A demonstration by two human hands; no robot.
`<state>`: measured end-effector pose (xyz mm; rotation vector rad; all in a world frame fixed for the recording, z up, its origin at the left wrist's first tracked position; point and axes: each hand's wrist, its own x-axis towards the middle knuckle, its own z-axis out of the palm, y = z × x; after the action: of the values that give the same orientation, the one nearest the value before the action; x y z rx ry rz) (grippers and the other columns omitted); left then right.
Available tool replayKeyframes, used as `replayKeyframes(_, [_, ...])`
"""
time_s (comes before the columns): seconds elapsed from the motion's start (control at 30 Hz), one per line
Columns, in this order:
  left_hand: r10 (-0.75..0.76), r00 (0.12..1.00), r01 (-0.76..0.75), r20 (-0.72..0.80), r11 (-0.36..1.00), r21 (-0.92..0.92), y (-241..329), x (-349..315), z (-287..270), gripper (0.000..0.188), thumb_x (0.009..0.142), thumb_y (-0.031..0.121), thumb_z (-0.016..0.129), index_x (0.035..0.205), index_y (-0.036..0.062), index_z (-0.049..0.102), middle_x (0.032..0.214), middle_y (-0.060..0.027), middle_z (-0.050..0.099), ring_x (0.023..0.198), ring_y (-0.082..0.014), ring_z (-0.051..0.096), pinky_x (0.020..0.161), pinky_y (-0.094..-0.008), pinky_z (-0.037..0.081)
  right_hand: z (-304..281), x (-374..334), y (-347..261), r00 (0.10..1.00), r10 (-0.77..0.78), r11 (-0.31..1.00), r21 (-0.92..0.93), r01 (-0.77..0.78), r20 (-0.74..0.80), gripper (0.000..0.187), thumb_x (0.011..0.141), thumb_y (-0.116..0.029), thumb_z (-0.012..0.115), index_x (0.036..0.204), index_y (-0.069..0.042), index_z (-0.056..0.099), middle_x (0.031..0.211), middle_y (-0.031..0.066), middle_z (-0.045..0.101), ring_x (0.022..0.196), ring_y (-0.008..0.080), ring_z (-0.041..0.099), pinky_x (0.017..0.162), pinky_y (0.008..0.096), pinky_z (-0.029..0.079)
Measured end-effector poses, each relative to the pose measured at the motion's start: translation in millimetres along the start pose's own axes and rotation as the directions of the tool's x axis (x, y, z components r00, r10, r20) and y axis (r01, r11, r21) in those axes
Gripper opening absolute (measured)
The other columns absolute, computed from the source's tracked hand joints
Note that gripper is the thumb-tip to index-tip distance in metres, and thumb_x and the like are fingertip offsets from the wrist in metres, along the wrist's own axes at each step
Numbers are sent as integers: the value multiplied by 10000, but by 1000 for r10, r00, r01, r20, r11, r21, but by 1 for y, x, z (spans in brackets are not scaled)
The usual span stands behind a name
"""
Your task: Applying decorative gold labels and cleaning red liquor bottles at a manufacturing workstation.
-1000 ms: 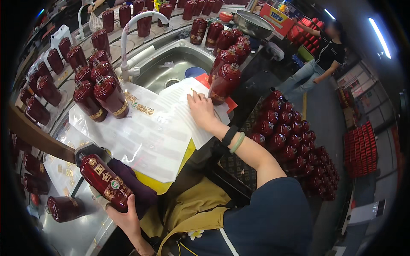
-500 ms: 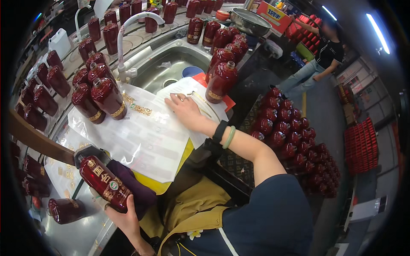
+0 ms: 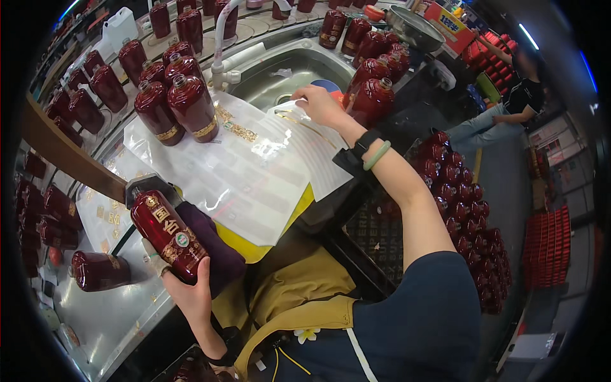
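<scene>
My left hand (image 3: 186, 288) grips a dark red bottle (image 3: 167, 234) with gold labels, lying tilted on a purple cloth (image 3: 216, 240) at the counter's near edge. My right hand (image 3: 320, 105) reaches far forward over white sticker sheets (image 3: 245, 169) and pinches the far edge of a sheet with a gold strip (image 3: 299, 124) on it. A black band and a green bangle (image 3: 375, 155) sit on that wrist. Two red bottles (image 3: 181, 108) stand on the sheets at the left.
A steel sink (image 3: 286, 73) with a white tap (image 3: 221, 38) lies beyond the sheets. Several red bottles stand around it and along the left shelf. One bottle (image 3: 98, 270) lies on its side at lower left. Crates of bottles (image 3: 461, 210) fill the right; a person (image 3: 509, 108) sits beyond.
My right hand has moved from the middle of the sheets to their far edge near the sink and is pinching a sheet. The left hand and its bottle stayed put.
</scene>
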<state>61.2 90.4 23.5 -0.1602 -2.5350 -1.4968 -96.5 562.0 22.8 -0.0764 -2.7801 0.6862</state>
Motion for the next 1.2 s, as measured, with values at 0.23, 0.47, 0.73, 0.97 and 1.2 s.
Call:
replayKeyframes(0.23, [-91, 996, 89, 17, 991, 96, -3, 2, 0, 589, 904, 206, 812, 1310, -107, 521, 1214, -195, 641, 1114, -286, 619, 1039, -401, 456, 48, 35, 34, 964, -192, 980, -21, 199, 184, 384, 842, -270, 752, 1142, -30, 755, 1086, 245, 737, 1005, 410, 699, 937, 458, 536])
replayKeyframes(0.47, [-55, 998, 53, 12, 989, 139, -33, -5, -3, 750, 883, 321, 834, 1335, -149, 462, 1265, -279, 565, 1151, -383, 561, 1033, -455, 438, 55, 39, 10, 987, 6, 999, -44, 1, 158, 171, 849, -178, 690, 968, -133, 803, 976, 154, 760, 939, 367, 719, 815, 466, 569])
replayKeyframes(0.73, [7, 1000, -7, 18, 999, 50, -27, 2, -2, 784, 874, 278, 838, 1407, -131, 432, 1302, -261, 563, 1193, -364, 559, 1061, -446, 431, 34, 14, -31, 875, -351, 915, -321, 244, -333, 43, 846, -155, 674, 814, -150, 703, 928, 85, 597, 944, 271, 678, 730, 393, 585])
replayKeyframes(0.97, [452, 867, -378, -208, 871, 315, 63, 15, 0, 754, 812, 322, 914, 1328, -98, 561, 1286, -284, 623, 1183, -411, 607, 1045, -486, 489, 3, -40, -113, 571, -720, 689, -305, 658, -394, 136, 814, -117, 708, 911, -210, 729, 864, 3, 543, 837, 198, 607, 674, 354, 519])
replayKeyframes(1.2, [278, 959, -253, 64, 932, -260, 68, 34, 51, 458, 962, -65, 617, 1404, -89, 496, 1377, -171, 598, 1228, -223, 607, 990, -319, 514, 5, -96, -185, 446, -765, 531, -64, 845, -465, 166, 811, -189, 705, 976, -206, 714, 929, -3, 550, 865, 214, 603, 722, 370, 519])
